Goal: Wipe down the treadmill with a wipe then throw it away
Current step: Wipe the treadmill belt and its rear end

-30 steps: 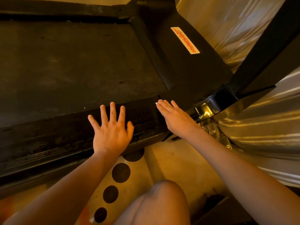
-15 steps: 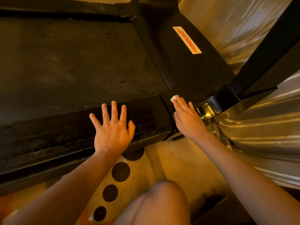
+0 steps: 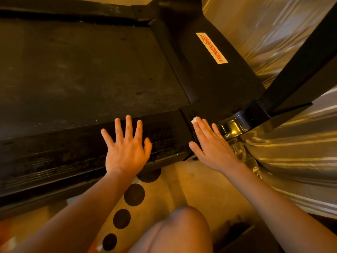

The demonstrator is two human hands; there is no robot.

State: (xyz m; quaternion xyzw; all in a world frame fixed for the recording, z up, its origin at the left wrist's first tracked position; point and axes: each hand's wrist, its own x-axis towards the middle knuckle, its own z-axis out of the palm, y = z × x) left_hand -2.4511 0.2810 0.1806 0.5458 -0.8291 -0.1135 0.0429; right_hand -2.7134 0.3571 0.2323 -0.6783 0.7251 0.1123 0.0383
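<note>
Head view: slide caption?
Right hand presses a white wipe onto the treadmill; left hand rests spread on its side rail.

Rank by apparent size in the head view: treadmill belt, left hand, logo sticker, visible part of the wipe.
1. treadmill belt
2. left hand, nearer the camera
3. logo sticker
4. wipe, mostly hidden under the right hand

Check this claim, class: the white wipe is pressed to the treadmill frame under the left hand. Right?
No. The head view shows the white wipe pressed to the treadmill frame under the right hand, not the left hand.
</note>
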